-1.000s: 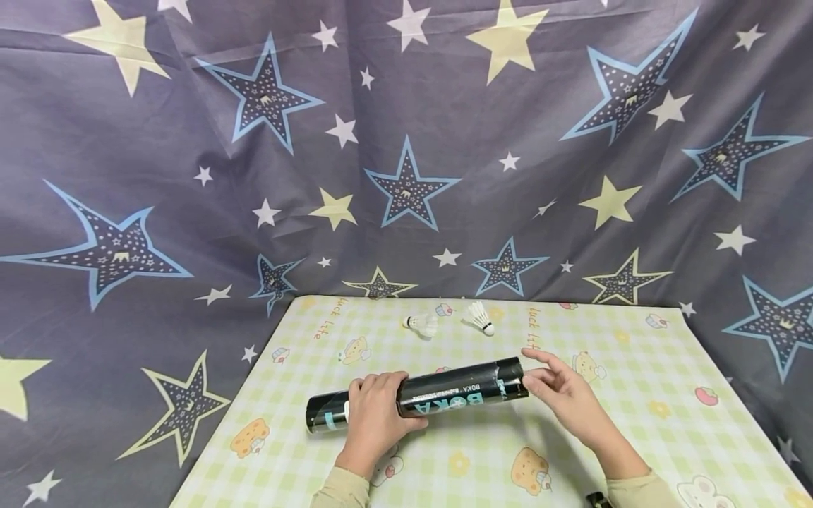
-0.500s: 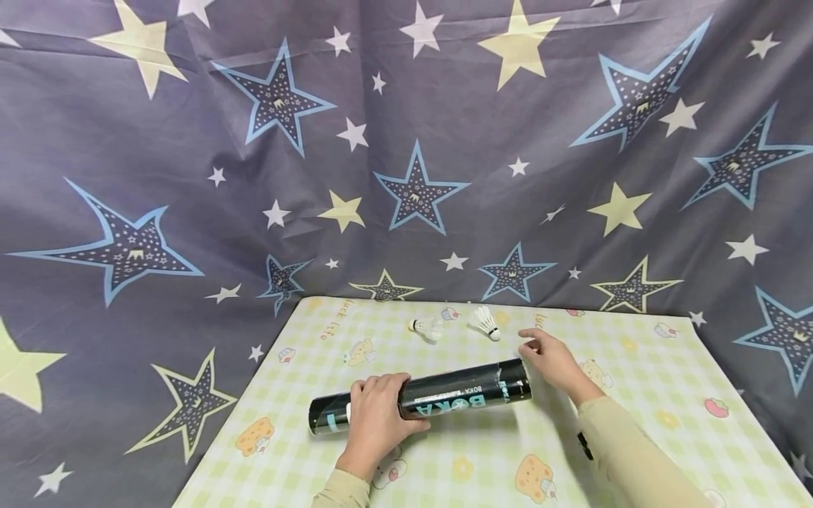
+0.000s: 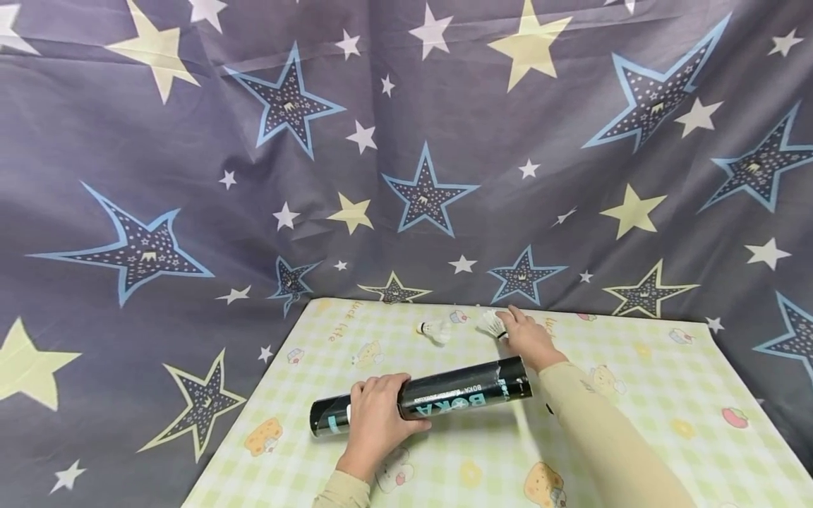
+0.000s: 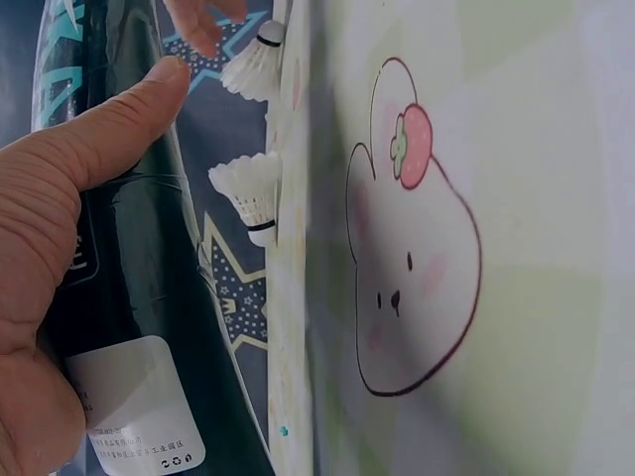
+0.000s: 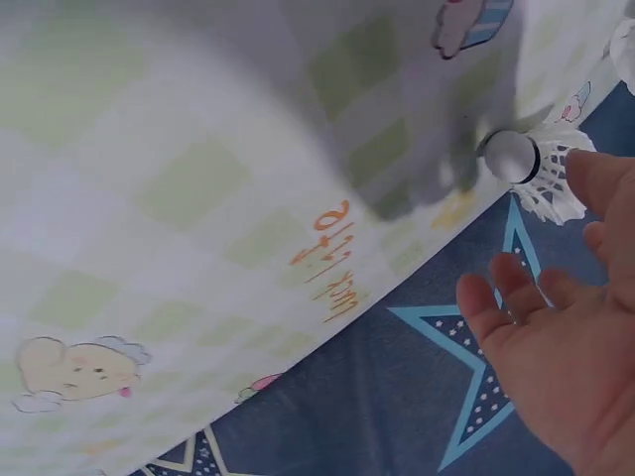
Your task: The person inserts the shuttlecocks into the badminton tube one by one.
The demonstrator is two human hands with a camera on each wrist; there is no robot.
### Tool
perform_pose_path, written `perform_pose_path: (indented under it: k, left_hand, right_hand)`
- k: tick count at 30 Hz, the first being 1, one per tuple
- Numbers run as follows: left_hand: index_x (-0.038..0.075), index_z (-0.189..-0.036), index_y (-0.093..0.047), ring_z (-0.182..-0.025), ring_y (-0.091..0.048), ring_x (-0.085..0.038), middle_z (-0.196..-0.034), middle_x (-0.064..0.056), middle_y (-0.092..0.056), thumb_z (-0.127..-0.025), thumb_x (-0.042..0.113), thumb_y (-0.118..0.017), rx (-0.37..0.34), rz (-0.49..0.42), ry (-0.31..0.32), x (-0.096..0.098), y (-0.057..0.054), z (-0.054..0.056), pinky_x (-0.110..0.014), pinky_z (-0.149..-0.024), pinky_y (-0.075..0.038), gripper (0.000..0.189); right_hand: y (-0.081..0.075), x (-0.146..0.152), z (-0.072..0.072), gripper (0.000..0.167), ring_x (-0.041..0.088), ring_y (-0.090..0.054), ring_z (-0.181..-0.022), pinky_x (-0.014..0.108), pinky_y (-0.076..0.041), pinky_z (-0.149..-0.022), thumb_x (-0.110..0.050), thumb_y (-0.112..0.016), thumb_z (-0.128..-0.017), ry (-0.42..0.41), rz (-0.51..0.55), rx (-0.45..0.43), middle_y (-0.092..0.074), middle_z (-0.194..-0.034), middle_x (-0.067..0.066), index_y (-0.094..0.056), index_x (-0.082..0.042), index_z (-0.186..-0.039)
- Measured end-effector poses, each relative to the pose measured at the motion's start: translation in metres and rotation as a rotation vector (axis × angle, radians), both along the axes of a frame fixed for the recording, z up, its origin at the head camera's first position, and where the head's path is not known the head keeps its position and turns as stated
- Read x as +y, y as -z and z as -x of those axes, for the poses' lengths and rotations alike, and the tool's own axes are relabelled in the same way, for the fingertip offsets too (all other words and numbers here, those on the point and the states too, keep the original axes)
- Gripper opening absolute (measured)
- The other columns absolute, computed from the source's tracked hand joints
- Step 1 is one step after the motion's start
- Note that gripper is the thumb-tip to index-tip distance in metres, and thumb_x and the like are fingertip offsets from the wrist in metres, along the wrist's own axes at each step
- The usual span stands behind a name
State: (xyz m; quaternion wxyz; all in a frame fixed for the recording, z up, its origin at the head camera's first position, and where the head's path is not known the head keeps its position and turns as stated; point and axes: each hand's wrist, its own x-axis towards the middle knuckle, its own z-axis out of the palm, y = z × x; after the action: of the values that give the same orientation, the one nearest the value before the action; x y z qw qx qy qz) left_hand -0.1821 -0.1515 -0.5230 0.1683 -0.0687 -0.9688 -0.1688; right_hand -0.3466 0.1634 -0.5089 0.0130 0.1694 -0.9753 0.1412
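Note:
My left hand (image 3: 377, 422) grips a black BOKA shuttlecock tube (image 3: 466, 390) round its middle, holding it slanted over the table with its right end higher. In the left wrist view the thumb (image 4: 119, 129) lies along the tube beside a white label. My right hand (image 3: 528, 341) reaches past the tube's right end to a white shuttlecock (image 3: 490, 323) at the back of the table. In the right wrist view its fingers are spread and relaxed, right beside that shuttlecock's feathers (image 5: 556, 183). A second shuttlecock (image 3: 435, 330) lies on its side to the left.
The table has a green-checked cloth (image 3: 610, 437) printed with cartoon figures. Behind it hangs a dark curtain (image 3: 356, 240) with stars, right at the table's back edge. The right forearm (image 3: 603, 423) crosses the table's right half.
My right hand has left the tube's right end and moved forward to the right-hand shuttlecock. The left hand and the tube have stayed almost in place; the head view has shifted slightly.

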Motion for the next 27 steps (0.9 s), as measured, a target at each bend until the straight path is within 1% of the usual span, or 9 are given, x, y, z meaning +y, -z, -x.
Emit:
perform_pose_path:
  k: [2, 5, 8, 11, 15, 18, 22, 25, 27]
  left_hand:
    - [0.024, -0.135, -0.070, -0.111, -0.066, -0.027, -0.127, -0.002, -0.076, -0.059, 0.065, -0.099, -0.006, -0.004, 0.001, -0.001, 0.001, -0.001, -0.057, -0.103, -0.042, 0.091]
    - [0.024, -0.136, -0.069, -0.112, -0.066, -0.028, -0.129, -0.002, -0.076, -0.060, 0.065, -0.098, -0.011, -0.014, 0.003, -0.003, 0.001, -0.001, -0.057, -0.104, -0.042, 0.091]
    - [0.024, -0.136, -0.069, -0.112, -0.065, -0.027, -0.129, -0.002, -0.076, -0.060, 0.064, -0.099, -0.013, -0.022, 0.001, -0.005, 0.001, -0.002, -0.057, -0.105, -0.041, 0.091]
    - [0.024, -0.135, -0.070, -0.112, -0.065, -0.028, -0.129, -0.002, -0.076, -0.060, 0.064, -0.099, -0.011, -0.028, -0.005, -0.007, 0.001, -0.002, -0.057, -0.105, -0.041, 0.090]
    - [0.024, -0.134, -0.070, -0.111, -0.066, -0.028, -0.128, -0.001, -0.076, -0.059, 0.063, -0.100, 0.004, -0.019, -0.009, -0.008, 0.001, -0.001, -0.056, -0.104, -0.042, 0.090]
    - [0.023, -0.134, -0.071, -0.111, -0.066, -0.028, -0.128, -0.002, -0.077, -0.058, 0.062, -0.101, 0.016, -0.020, -0.010, -0.009, 0.001, -0.001, -0.056, -0.104, -0.042, 0.090]
    - [0.023, -0.132, -0.071, -0.110, -0.067, -0.028, -0.127, -0.002, -0.077, -0.058, 0.061, -0.101, 0.031, -0.021, -0.008, -0.009, 0.001, -0.002, -0.056, -0.104, -0.043, 0.089]
    - [0.023, -0.131, -0.071, -0.109, -0.067, -0.028, -0.125, -0.002, -0.077, -0.057, 0.061, -0.101, 0.048, -0.011, -0.009, -0.009, 0.001, -0.003, -0.055, -0.103, -0.043, 0.089]
    - [0.023, -0.131, -0.071, -0.109, -0.067, -0.027, -0.125, -0.002, -0.077, -0.057, 0.060, -0.102, 0.055, -0.011, -0.013, -0.009, 0.001, -0.003, -0.055, -0.102, -0.043, 0.088]
  right_hand:
    - [0.000, -0.006, 0.005, 0.068, 0.059, -0.042, -0.146, 0.071, -0.042, -0.115, -0.006, -0.065, -0.099, 0.007, -0.035, -0.063, -0.028, -0.171, 0.031, -0.040, -0.008, -0.162]
    - [0.003, -0.013, 0.010, 0.072, 0.057, -0.035, -0.153, 0.072, -0.034, -0.121, -0.006, -0.057, -0.101, 0.002, -0.095, -0.139, -0.017, -0.177, 0.025, -0.031, -0.014, -0.168]
    - [0.006, -0.019, 0.013, 0.067, 0.057, -0.034, -0.153, 0.072, -0.033, -0.122, -0.009, -0.049, -0.107, -0.027, -0.148, -0.156, -0.015, -0.178, 0.023, -0.028, -0.015, -0.170]
    - [0.008, -0.023, 0.014, 0.064, 0.059, -0.039, -0.150, 0.074, -0.035, -0.120, -0.012, -0.048, -0.108, -0.061, -0.168, -0.142, -0.020, -0.177, 0.025, -0.029, -0.014, -0.169]
    - [0.008, -0.025, 0.014, 0.067, 0.059, -0.045, -0.145, 0.073, -0.039, -0.118, -0.020, -0.058, -0.107, -0.094, -0.161, -0.086, -0.030, -0.172, 0.029, -0.031, -0.013, -0.167]
    - [0.008, -0.026, 0.014, 0.071, 0.056, -0.052, -0.140, 0.070, -0.043, -0.116, -0.024, -0.066, -0.104, -0.108, -0.146, -0.019, -0.044, -0.162, 0.031, -0.034, -0.014, -0.166]
    - [0.008, -0.028, 0.016, 0.074, 0.050, -0.060, -0.129, 0.064, -0.050, -0.111, -0.020, -0.072, -0.099, -0.104, -0.143, 0.051, -0.059, -0.143, 0.028, -0.037, -0.014, -0.164]
    - [0.008, -0.029, 0.018, 0.073, 0.046, -0.063, -0.120, 0.060, -0.054, -0.105, -0.015, -0.071, -0.098, -0.100, -0.156, 0.078, -0.064, -0.132, 0.025, -0.039, -0.014, -0.163]
    - [0.008, -0.030, 0.019, 0.070, 0.046, -0.063, -0.117, 0.059, -0.055, -0.103, -0.013, -0.071, -0.098, -0.106, -0.162, 0.092, -0.065, -0.127, 0.025, -0.041, -0.012, -0.161]
